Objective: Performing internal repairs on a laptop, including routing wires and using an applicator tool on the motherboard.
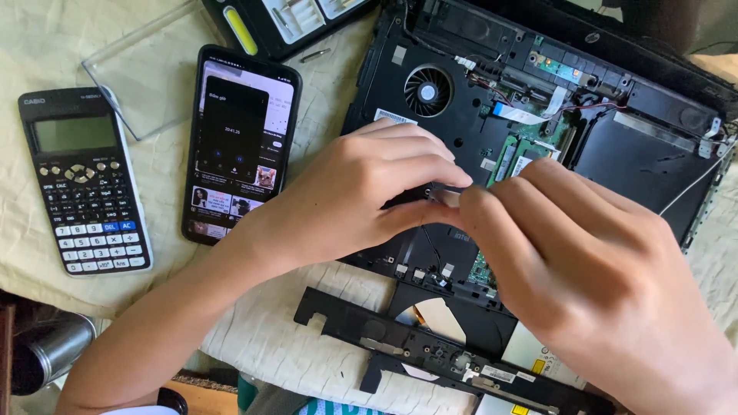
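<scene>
Top centre, on the cream cloth (46,34): open black tool case (288,23) with white compartments holding small metal bits, a yellow-handled tool along its near edge, one loose screwdriver bit (315,54) just beside it on the cloth. Clear plastic lid (142,73) lying flat next to the case, nothing visible in it. Over the middle of the opened laptop base (630,146), left hand (350,196) and right hand (584,265) meeting fingertip to fingertip. Small grey metal part (443,194) pinched between left thumb and forefinger, right fingertips pressed against its other end, both sets of fingers closed on it, just above the board and below the cooling fan (427,92). Green memory module (513,157) just beyond the knuckles. Left of the hands: smartphone (238,142) with lit screen, then scientific calculator (81,180). Near edge: detached black plastic strip (415,350) across an optical drive (530,357).
</scene>
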